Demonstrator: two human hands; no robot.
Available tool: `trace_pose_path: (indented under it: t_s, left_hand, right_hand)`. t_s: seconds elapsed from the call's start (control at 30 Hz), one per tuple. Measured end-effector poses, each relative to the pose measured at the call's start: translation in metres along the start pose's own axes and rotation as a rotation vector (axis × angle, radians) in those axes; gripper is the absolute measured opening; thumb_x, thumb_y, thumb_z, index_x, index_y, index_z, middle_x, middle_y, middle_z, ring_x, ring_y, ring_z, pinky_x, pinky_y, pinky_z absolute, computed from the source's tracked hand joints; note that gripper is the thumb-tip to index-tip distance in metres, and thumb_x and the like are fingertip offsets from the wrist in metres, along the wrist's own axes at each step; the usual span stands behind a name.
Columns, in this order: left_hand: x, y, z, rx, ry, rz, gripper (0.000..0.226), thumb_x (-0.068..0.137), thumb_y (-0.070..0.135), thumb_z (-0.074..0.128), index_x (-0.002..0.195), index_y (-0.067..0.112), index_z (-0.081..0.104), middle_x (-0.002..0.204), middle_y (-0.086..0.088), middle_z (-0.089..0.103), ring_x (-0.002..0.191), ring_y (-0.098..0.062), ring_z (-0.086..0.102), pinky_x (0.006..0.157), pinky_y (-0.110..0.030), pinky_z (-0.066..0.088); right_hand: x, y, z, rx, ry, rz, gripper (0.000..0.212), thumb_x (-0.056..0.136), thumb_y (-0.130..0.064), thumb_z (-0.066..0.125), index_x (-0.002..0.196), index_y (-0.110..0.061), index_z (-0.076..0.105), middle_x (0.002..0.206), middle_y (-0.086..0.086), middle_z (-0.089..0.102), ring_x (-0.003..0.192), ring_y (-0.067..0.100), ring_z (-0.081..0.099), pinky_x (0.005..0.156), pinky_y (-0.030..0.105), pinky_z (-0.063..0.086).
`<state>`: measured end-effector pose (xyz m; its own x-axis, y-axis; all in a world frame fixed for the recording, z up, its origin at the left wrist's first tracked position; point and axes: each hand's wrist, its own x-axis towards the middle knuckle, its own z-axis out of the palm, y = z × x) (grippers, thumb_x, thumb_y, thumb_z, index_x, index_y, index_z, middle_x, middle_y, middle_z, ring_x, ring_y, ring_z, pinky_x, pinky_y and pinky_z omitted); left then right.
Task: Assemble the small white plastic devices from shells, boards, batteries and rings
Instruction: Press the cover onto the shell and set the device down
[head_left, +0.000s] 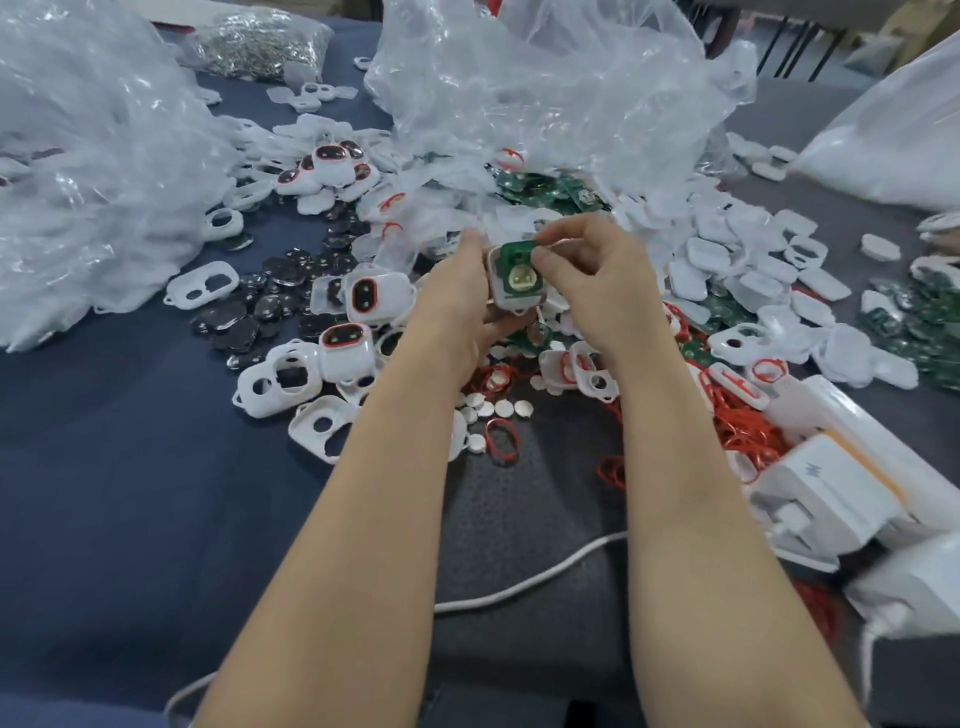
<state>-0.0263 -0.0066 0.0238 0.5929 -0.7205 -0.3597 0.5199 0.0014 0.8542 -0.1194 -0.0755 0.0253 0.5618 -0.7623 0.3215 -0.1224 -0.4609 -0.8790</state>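
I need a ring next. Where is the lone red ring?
In the head view, the red ring lies on the dark mat, just right of the left forearm and below the silver coin batteries.

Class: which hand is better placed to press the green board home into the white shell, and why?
Probably the right hand: its fingertips pinch the green board at its edge, while the left hand grips the white shell and steadies it.
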Motion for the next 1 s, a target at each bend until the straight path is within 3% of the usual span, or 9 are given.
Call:
trace_pose_path:
  t_s: [0.2,0.33,0.5,0.63,0.7,0.8,0.87,0.93,1.0]
  left_hand:
    - [0.001,0.0,-0.001,-0.013,-0.002,0.019,0.041,0.105,0.038,0.031,0.113,0.006,0.056,0.087,-0.012,0.066,0.069,-0.021,0.065,0.074,-0.036,0.058]
    - [0.0,-0.001,-0.001,-0.01,-0.003,0.018,0.041,0.105,0.038,0.033,0.113,0.006,0.058,0.093,-0.013,0.067,0.073,-0.023,0.066,0.073,-0.036,0.058]
    - [0.0,-0.006,-0.002,0.086,-0.029,0.094,0.022,0.101,0.027,0.047,0.089,0.013,0.059,0.112,-0.016,0.067,0.103,-0.032,0.066,0.089,-0.043,0.056]
    - [0.003,-0.011,-0.005,0.145,-0.038,0.169,0.019,0.098,0.009,0.052,0.115,0.005,0.058,0.112,-0.015,0.066,0.103,-0.029,0.067,0.087,-0.039,0.057]
    - [0.004,-0.011,-0.005,0.155,-0.014,0.195,0.021,0.097,0.005,0.052,0.118,0.004,0.057,0.108,-0.013,0.067,0.1,-0.025,0.068,0.087,-0.037,0.058]
    - [0.001,-0.007,-0.006,0.088,-0.018,0.194,0.01,0.097,0.003,0.051,0.099,0.008,0.059,0.111,-0.016,0.066,0.096,-0.025,0.068,0.082,-0.032,0.058]
    - [-0.001,-0.005,-0.006,0.022,-0.035,0.177,0.012,0.096,0.002,0.052,0.093,0.012,0.058,0.113,-0.017,0.065,0.096,-0.026,0.069,0.076,-0.029,0.059]
    - [-0.002,-0.004,-0.008,0.033,-0.055,0.17,0.014,0.095,0.002,0.052,0.091,0.014,0.058,0.112,-0.015,0.064,0.094,-0.026,0.068,0.069,-0.026,0.058]
    - [-0.003,-0.004,-0.009,0.102,-0.111,0.177,0.014,0.095,0.002,0.053,0.091,0.014,0.059,0.108,-0.013,0.063,0.096,-0.026,0.067,0.066,-0.024,0.058]
  right_hand:
    - [0.0,0.003,0.006,-0.071,0.055,0.009,0.011,0.088,-0.017,0.065,0.087,-0.027,0.063,0.078,-0.012,0.059,0.075,0.008,0.057,0.071,0.02,0.048]
    - [0.001,0.004,0.005,0.054,0.065,0.061,0.014,0.089,-0.012,0.064,0.085,-0.026,0.061,0.079,-0.007,0.065,0.076,0.007,0.063,0.066,0.017,0.05]
    - [0.006,0.011,-0.001,0.326,0.183,0.193,0.013,0.094,-0.007,0.057,0.101,-0.018,0.06,0.069,-0.009,0.062,0.06,0.002,0.056,0.061,0.022,0.048]
    - [0.007,0.016,-0.003,0.458,0.253,0.305,0.024,0.096,0.0,0.049,0.099,-0.02,0.063,0.067,-0.003,0.06,0.062,0.009,0.059,0.068,0.027,0.053]
    - [0.007,0.017,-0.004,0.446,0.282,0.331,0.025,0.095,0.001,0.048,0.098,-0.019,0.063,0.071,-0.001,0.06,0.062,0.009,0.06,0.064,0.024,0.052]
    - [0.006,0.017,-0.004,0.307,0.266,0.293,0.028,0.094,-0.001,0.046,0.099,-0.021,0.064,0.075,-0.002,0.061,0.059,0.005,0.057,0.057,0.019,0.048]
    - [0.005,0.015,-0.002,0.2,0.229,0.233,0.031,0.092,-0.002,0.046,0.098,-0.024,0.067,0.082,-0.005,0.064,0.063,0.005,0.058,0.06,0.022,0.05]
    - [0.004,0.013,-0.002,0.124,0.192,0.18,0.032,0.093,-0.004,0.045,0.098,-0.024,0.069,0.085,-0.01,0.066,0.073,0.018,0.063,0.071,0.031,0.056]
    - [0.004,0.012,-0.005,0.071,0.175,0.143,0.032,0.095,-0.004,0.043,0.101,-0.021,0.07,0.082,-0.013,0.065,0.071,0.021,0.058,0.07,0.029,0.053]
